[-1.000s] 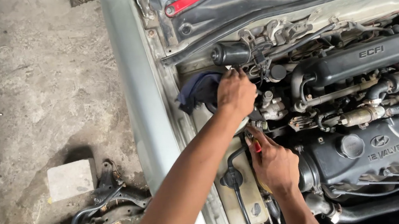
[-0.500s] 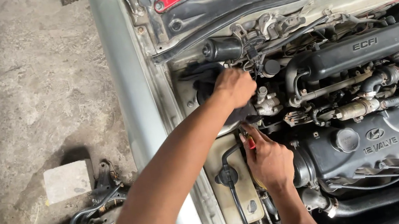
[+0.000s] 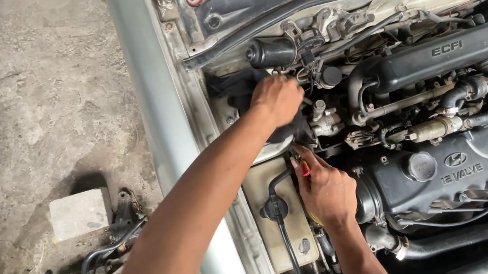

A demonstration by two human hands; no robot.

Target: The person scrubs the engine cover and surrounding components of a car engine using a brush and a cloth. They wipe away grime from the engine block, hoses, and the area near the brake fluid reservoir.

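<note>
Head view: left hand [image 3: 276, 97] grips a dark cloth [image 3: 286, 130] over a fitting; right hand [image 3: 326, 190] pinches a red-handled tool [image 3: 304, 168]. Loosening seems underway; next needs steady bracing.

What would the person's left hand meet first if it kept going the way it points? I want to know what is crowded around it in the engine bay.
The left hand points up toward the firewall. First in line looks like the black cylindrical motor just beyond the knuckles, though depth is unclear, so the hand may pass below it.
</note>
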